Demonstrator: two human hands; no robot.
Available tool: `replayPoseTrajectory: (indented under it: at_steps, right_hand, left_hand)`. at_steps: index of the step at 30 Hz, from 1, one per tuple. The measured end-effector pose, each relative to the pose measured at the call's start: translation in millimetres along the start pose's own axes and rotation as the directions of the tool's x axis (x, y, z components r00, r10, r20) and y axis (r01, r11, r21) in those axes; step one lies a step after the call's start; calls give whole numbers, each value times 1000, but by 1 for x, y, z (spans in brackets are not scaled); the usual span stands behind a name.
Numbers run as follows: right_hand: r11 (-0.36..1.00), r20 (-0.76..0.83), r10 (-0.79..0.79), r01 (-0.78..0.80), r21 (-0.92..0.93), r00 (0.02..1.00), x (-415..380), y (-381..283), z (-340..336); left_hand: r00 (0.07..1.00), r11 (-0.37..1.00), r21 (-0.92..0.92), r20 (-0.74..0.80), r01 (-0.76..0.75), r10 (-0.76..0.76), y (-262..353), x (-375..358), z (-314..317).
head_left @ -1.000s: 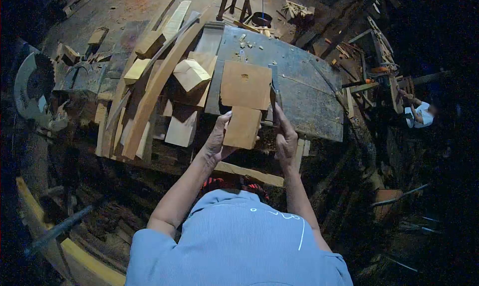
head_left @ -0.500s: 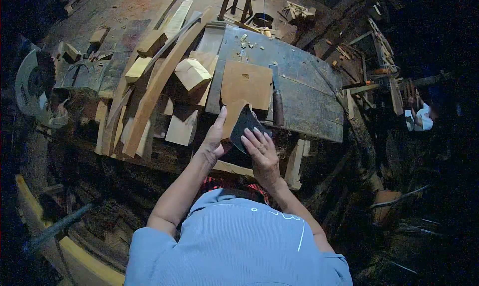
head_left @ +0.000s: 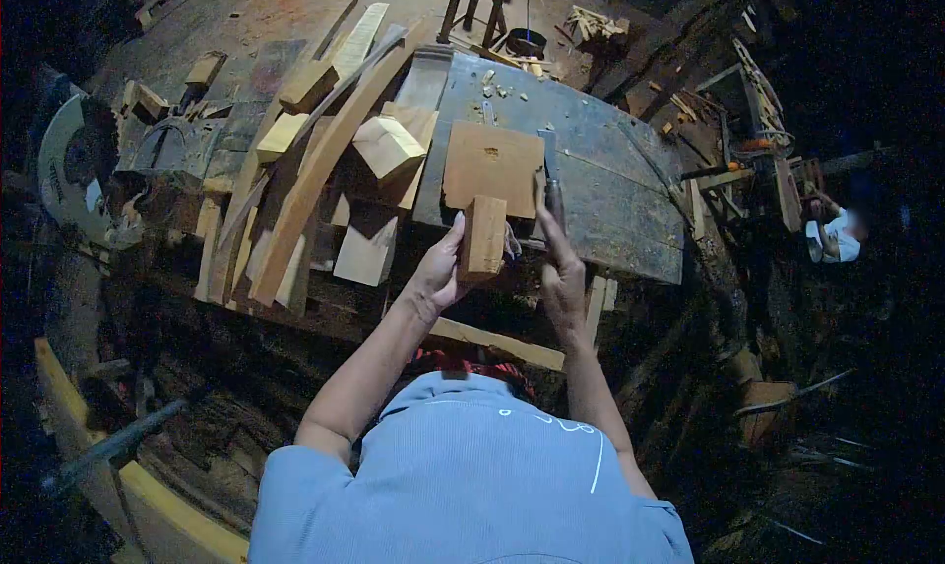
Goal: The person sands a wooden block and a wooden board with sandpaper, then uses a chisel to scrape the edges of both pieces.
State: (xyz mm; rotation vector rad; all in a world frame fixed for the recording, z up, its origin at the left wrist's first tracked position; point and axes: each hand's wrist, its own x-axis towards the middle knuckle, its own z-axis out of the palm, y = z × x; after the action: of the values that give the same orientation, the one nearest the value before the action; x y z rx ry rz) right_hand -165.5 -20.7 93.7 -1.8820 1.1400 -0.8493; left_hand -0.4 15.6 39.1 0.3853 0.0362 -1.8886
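Observation:
A brown wooden block (head_left: 483, 237) is held upright by my left hand (head_left: 439, 271), whose fingers wrap round its left side. Just right of the block is my right hand (head_left: 562, 269), seen edge-on with its fingers stretched forward. Those fingers lie next to the dark handle (head_left: 555, 205) of a tool and the right edge of a square brown board (head_left: 494, 160). The board lies flat on the grey worktop, with a small notch near its top. Between the block and my right hand, the dark sheet cannot be made out.
Long curved timbers (head_left: 330, 160) and pale wood blocks (head_left: 387, 149) lie left on the bench. The grey worktop (head_left: 615, 190) stretches right, with wood chips (head_left: 500, 92) near its far edge. A circular blade (head_left: 61, 156) stands far left. Another person (head_left: 833, 237) is at the far right.
The wooden block has turned and now shows its long face. My right hand has moved right and forward, off the dark sheet it was on, and its fingers have straightened.

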Motion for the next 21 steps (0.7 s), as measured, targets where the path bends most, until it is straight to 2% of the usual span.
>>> replayPoseTrajectory:
  at_steps: [2, 5, 7, 9, 10, 11, 13, 14, 15, 17, 18, 19, 21]
  right_hand:
    - [1000, 67, -8, 6, 31, 998, -5, -11, 8]
    - [999, 65, -10, 7, 46, 998, -10, -9, 22]
    - [999, 82, -39, 37, 27, 996, -10, -2, 24]
    - [997, 121, -70, 67, 30, 990, -13, -2, 31]
    - [989, 117, -134, 140, -41, 984, -15, -14, 32]
    - [989, 117, -135, 141, -39, 984, -20, -16, 34]
    - [954, 210, -198, 238, -182, 957, -32, -18, 36]
    - [949, 233, -191, 240, -203, 954, -37, -22, 37]
    - [949, 235, -191, 241, -204, 953, -37, -19, 37]
    - [901, 218, -297, 348, -259, 930, -40, -11, 42]
    - [881, 231, -311, 371, -295, 922, -34, -14, 39]
    - [882, 227, -310, 369, -295, 923, -25, -14, 37]
    - [876, 163, -312, 350, -333, 936, -6, -13, 32]
  left_hand:
    - [996, 990, 120, -57, -67, 75, -6, 10, -7]
    - [988, 982, 178, -125, -69, 92, -11, 8, 0]
    - [992, 986, 145, -74, -87, 98, -11, 5, 7]
    - [979, 975, 206, -162, -89, 123, -15, 4, 10]
    - [976, 955, 269, -139, -124, 166, -15, 9, 4]
    - [976, 954, 271, -140, -125, 167, -10, 10, -1]
    - [976, 947, 266, -76, -179, 205, 7, 6, 7]
    - [940, 930, 291, -191, -222, 284, 9, 2, 17]
    - [939, 931, 289, -191, -224, 285, 9, -2, 26]
    - [934, 915, 275, -117, -296, 337, 7, -10, 33]
    - [982, 945, 273, -9, -179, 189, 11, -2, 2]
    - [982, 945, 275, -10, -177, 186, 8, -4, 6]
    - [967, 896, 400, -75, -195, 244, -6, -10, 15]
